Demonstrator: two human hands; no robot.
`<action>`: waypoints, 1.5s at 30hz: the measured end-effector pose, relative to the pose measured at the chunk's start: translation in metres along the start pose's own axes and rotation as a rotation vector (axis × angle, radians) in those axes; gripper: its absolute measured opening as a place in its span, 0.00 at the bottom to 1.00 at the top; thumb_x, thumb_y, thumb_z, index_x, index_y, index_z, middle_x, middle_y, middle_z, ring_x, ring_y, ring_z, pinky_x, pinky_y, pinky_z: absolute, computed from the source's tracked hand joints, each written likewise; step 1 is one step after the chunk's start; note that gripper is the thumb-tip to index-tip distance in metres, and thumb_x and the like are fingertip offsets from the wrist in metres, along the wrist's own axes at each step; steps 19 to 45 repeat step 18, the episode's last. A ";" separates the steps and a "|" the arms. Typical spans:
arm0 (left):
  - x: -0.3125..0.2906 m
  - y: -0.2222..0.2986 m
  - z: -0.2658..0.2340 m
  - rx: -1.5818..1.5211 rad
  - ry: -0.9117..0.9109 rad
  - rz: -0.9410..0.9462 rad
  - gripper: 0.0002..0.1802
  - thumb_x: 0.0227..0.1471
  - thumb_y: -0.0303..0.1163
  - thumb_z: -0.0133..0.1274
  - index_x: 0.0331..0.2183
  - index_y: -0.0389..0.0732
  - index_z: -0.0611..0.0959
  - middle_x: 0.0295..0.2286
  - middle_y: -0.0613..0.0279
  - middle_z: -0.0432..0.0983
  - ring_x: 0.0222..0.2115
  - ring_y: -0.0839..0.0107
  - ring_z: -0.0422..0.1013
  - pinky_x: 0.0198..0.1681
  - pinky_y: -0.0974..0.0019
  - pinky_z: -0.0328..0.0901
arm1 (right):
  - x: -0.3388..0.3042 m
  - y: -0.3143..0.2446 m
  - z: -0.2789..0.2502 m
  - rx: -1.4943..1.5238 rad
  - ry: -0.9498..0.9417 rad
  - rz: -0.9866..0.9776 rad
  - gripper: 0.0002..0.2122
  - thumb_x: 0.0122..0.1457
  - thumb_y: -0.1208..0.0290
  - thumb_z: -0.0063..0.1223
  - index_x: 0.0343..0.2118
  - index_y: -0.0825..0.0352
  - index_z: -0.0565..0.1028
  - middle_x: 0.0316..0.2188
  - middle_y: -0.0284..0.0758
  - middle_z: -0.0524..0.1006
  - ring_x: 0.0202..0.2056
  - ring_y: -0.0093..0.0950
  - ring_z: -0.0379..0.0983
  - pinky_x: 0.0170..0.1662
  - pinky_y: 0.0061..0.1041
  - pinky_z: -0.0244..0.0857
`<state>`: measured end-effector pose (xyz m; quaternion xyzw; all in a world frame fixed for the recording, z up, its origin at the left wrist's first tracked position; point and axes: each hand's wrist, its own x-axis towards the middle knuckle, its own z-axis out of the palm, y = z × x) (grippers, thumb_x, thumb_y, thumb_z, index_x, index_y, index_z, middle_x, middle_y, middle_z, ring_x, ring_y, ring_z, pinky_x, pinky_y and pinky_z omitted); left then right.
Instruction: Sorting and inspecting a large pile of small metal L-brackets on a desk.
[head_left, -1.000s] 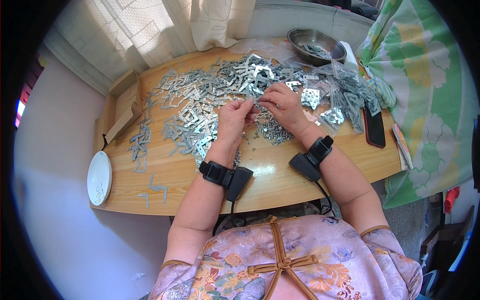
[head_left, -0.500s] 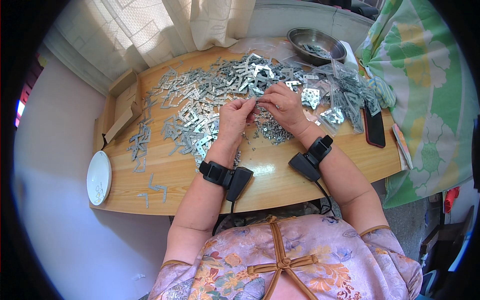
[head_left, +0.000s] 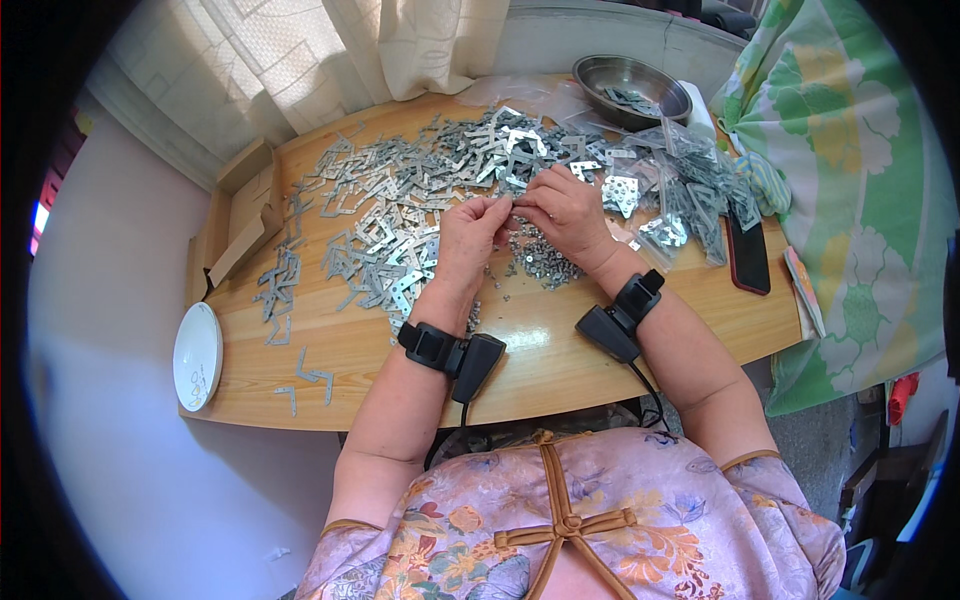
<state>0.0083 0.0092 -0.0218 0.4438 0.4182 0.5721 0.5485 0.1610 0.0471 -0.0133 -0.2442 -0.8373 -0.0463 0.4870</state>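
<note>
My left hand [head_left: 468, 232] and my right hand [head_left: 563, 213] meet fingertip to fingertip above the middle of the table. Both are closed in a pinch. Whatever sits between the fingertips is too small and too covered to name. Just beneath my right hand lies a heap of small metal nuts or screws [head_left: 548, 262]. Beyond and to the left of my hands spreads a large pile of flat metal corner brackets [head_left: 395, 232], L-shaped with holes. A shiny punched metal plate [head_left: 620, 195] lies to the right of my right hand.
Clear plastic bags of metal parts [head_left: 700, 175] are heaped at the right, beside a dark phone [head_left: 748, 255]. A steel bowl [head_left: 590, 70] stands at the back. At the left are an open cardboard box [head_left: 240, 225] and a white plate [head_left: 197, 355] by the table edge.
Hardly anything differs. Both hands keep their pinch at the same spot, with only a slight shift of the fingers and wrists.
</note>
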 end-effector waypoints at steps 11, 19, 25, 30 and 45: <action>0.001 -0.001 -0.003 -0.086 -0.031 -0.054 0.09 0.49 0.34 0.52 0.23 0.39 0.77 0.16 0.70 0.71 0.15 0.85 0.62 0.18 0.81 0.56 | -0.001 -0.001 0.002 0.083 0.053 0.063 0.05 0.37 0.75 0.58 0.18 0.64 0.73 0.21 0.30 0.69 0.26 0.28 0.67 0.26 0.24 0.62; 0.002 -0.004 -0.005 -0.119 -0.034 -0.065 0.08 0.49 0.34 0.52 0.23 0.40 0.77 0.16 0.70 0.71 0.15 0.85 0.63 0.18 0.81 0.57 | 0.001 -0.001 0.001 0.092 0.029 0.057 0.04 0.38 0.75 0.58 0.18 0.64 0.73 0.21 0.30 0.70 0.26 0.29 0.67 0.27 0.24 0.62; 0.002 -0.004 -0.005 -0.119 -0.034 -0.065 0.08 0.49 0.34 0.52 0.23 0.40 0.77 0.16 0.70 0.71 0.15 0.85 0.63 0.18 0.81 0.57 | 0.001 -0.001 0.001 0.092 0.029 0.057 0.04 0.38 0.75 0.58 0.18 0.64 0.73 0.21 0.30 0.70 0.26 0.29 0.67 0.27 0.24 0.62; 0.002 -0.004 -0.005 -0.119 -0.034 -0.065 0.08 0.49 0.34 0.52 0.23 0.40 0.77 0.16 0.70 0.71 0.15 0.85 0.63 0.18 0.81 0.57 | 0.001 -0.001 0.001 0.092 0.029 0.057 0.04 0.38 0.75 0.58 0.18 0.64 0.73 0.21 0.30 0.70 0.26 0.29 0.67 0.27 0.24 0.62; 0.002 -0.004 -0.005 -0.119 -0.034 -0.065 0.08 0.49 0.34 0.52 0.23 0.40 0.77 0.16 0.70 0.71 0.15 0.85 0.63 0.18 0.81 0.57 | 0.001 -0.001 0.001 0.092 0.029 0.057 0.04 0.38 0.75 0.58 0.18 0.64 0.73 0.21 0.30 0.70 0.26 0.29 0.67 0.27 0.24 0.62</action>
